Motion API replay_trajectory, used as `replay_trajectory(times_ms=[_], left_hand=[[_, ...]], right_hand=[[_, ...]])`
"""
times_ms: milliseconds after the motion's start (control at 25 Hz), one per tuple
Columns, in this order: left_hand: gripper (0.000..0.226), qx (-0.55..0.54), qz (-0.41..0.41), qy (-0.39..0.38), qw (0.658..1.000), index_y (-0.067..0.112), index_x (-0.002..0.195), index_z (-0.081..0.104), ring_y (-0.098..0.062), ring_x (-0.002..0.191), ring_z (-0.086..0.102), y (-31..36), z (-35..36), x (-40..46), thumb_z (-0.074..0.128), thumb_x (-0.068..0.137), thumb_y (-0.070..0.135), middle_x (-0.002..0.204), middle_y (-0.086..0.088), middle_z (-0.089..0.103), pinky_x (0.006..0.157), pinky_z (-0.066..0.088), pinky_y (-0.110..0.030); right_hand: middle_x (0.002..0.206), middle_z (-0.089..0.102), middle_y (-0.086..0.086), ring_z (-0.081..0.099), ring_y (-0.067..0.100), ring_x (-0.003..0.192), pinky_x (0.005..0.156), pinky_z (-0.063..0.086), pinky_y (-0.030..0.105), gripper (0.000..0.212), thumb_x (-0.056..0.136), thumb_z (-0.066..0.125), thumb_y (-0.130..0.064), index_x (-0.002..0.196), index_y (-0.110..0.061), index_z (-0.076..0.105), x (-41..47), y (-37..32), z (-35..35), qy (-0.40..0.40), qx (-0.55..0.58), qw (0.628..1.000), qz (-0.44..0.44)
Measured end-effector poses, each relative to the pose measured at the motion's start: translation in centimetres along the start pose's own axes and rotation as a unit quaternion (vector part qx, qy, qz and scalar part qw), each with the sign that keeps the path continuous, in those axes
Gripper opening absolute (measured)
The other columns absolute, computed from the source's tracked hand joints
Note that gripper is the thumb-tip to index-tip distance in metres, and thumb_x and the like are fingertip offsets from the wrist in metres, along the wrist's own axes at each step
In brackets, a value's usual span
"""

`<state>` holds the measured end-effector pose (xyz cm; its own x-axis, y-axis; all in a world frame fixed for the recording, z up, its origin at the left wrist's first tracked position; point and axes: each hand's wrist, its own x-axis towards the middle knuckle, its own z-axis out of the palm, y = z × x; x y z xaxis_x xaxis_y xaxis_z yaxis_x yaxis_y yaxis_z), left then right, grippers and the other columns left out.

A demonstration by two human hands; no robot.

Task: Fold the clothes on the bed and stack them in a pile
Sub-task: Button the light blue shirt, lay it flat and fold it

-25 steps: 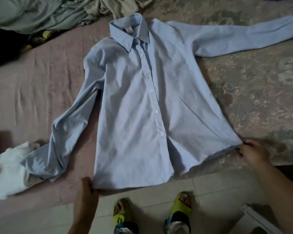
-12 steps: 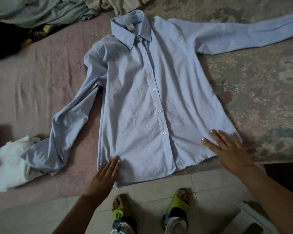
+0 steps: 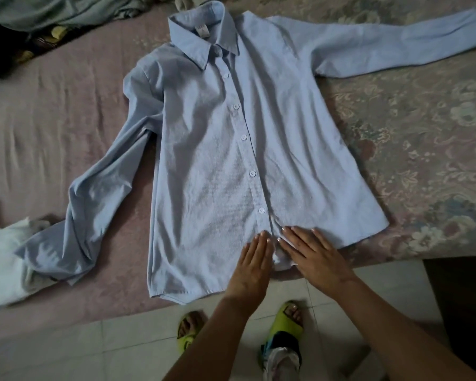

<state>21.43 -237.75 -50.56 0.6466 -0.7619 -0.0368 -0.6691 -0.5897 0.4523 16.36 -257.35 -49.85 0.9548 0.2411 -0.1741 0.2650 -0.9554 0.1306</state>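
A light blue long-sleeved button shirt [image 3: 226, 138] lies face up and spread out on the bed [image 3: 52, 127], collar at the far side. One sleeve stretches to the far right; the other bends down toward the near left. My left hand [image 3: 252, 266] lies flat with straight fingers on the hem, just left of the button strip. Beside it, my right hand [image 3: 312, 257] presses flat on the hem to the right of the strip. Both hands are at the bed's near edge.
A crumpled white garment [image 3: 3, 259] lies at the near left under the sleeve's cuff. Grey-green and beige clothes [image 3: 52, 9] are heaped at the far left. Tiled floor [image 3: 368, 284] and feet in green sandals are below. A dark object [image 3: 462, 309] stands at the right.
Both hands let go of the hem's outer corners, flattened, and slid inward along the hem until they met at the button strip.
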Motion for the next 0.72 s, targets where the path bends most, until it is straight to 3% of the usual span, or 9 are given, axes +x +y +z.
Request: replay_trajectory(times_ms=[120, 200, 280, 360, 440, 480, 600, 720], left_hand=[[0.042, -0.065, 0.033, 0.050, 0.996, -0.002, 0.137, 0.039, -0.025, 0.133, 0.040, -1.9, -1.9, -0.8, 0.036, 0.096, 0.009, 0.142, -0.019, 0.044, 0.104, 0.040, -0.039], [0.038, -0.066, 0.047, 0.077, 0.994, 0.003, 0.134, 0.042, -0.026, 0.130, 0.045, -1.5, -3.1, -0.5, 0.030, 0.101, 0.016, 0.138, -0.017, 0.050, 0.104, 0.039, -0.045], [0.037, -0.022, 0.119, 0.040, 0.992, 0.007, 0.133, 0.042, -0.028, 0.131, 0.044, -0.5, -2.7, -0.4, 0.032, 0.100, 0.020, 0.138, -0.014, 0.051, 0.104, 0.037, -0.055], [0.044, 0.020, 0.139, -0.049, 0.989, 0.012, 0.133, 0.041, -0.024, 0.131, 0.044, 0.7, -2.4, -0.1, 0.037, 0.092, 0.029, 0.137, -0.010, 0.053, 0.093, 0.048, -0.055], [0.055, -0.002, 0.105, -0.054, 0.993, 0.012, 0.136, 0.039, -0.022, 0.131, 0.045, 0.8, -2.4, 0.5, 0.041, 0.085, 0.032, 0.141, -0.009, 0.049, 0.095, 0.048, -0.045], [0.057, -0.023, 0.064, -0.035, 0.997, 0.010, 0.139, 0.037, -0.022, 0.133, 0.042, 0.4, -2.5, 1.0, 0.043, 0.086, 0.029, 0.145, -0.011, 0.042, 0.103, 0.041, -0.041], [0.063, 0.076, -0.114, 0.019, 0.990, 0.007, 0.144, 0.030, -0.026, 0.143, 0.018, -2.2, -3.7, 2.7, 0.036, 0.085, 0.028, 0.154, -0.011, 0.021, 0.115, 0.012, -0.045], [0.065, 0.165, -0.201, 0.013, 0.966, 0.011, 0.146, 0.028, -0.031, 0.142, 0.017, -6.2, -4.9, 4.7, 0.034, 0.086, 0.036, 0.153, -0.015, 0.026, 0.114, -0.001, -0.053]], right_hand=[[0.149, 0.038, 0.006, 0.030, 0.026, 0.138, 0.109, 0.022, 0.051, 0.059, 0.086, 0.034, -0.037, 0.142, -0.021, 0.034, -0.2, 0.1, -0.6, 0.008, 0.026, 1.000, -0.004], [0.150, 0.036, 0.008, 0.031, 0.030, 0.136, 0.104, 0.026, 0.054, 0.061, 0.087, 0.035, -0.038, 0.145, -0.020, 0.030, -0.4, -0.7, -0.5, 0.013, 0.051, 0.999, -0.002], [0.149, 0.037, 0.009, 0.031, 0.029, 0.136, 0.103, 0.026, 0.056, 0.059, 0.089, 0.035, -0.038, 0.145, -0.019, 0.032, -1.3, -1.2, -0.7, 0.002, 0.086, 0.996, -0.008], [0.140, 0.050, 0.010, 0.041, 0.028, 0.131, 0.102, 0.028, 0.053, 0.045, 0.086, 0.040, -0.030, 0.126, -0.017, 0.058, -1.8, -0.7, -1.2, 0.021, 0.113, 0.993, -0.004], [0.121, 0.063, 0.016, 0.059, 0.032, 0.112, 0.098, 0.033, 0.050, 0.030, 0.080, 0.043, -0.016, 0.096, -0.011, 0.068, -0.9, 0.0, -2.1, 0.054, 0.139, 0.986, 0.075], [0.116, 0.064, 0.017, 0.063, 0.034, 0.106, 0.095, 0.035, 0.049, 0.029, 0.078, 0.042, -0.013, 0.096, -0.008, 0.065, 0.1, 0.2, -2.6, 0.055, 0.158, 0.979, 0.119], [0.135, 0.054, 0.012, 0.049, 0.028, 0.123, 0.100, 0.036, 0.048, 0.048, 0.084, 0.040, -0.023, 0.129, -0.012, 0.050, 4.4, -0.6, -3.7, 0.023, 0.184, 0.976, 0.111], [0.146, 0.043, 0.006, 0.034, 0.021, 0.135, 0.106, 0.031, 0.049, 0.055, 0.087, 0.036, -0.034, 0.138, -0.017, 0.048, 10.2, -0.6, -4.6, 0.007, 0.189, 0.980, 0.065]])
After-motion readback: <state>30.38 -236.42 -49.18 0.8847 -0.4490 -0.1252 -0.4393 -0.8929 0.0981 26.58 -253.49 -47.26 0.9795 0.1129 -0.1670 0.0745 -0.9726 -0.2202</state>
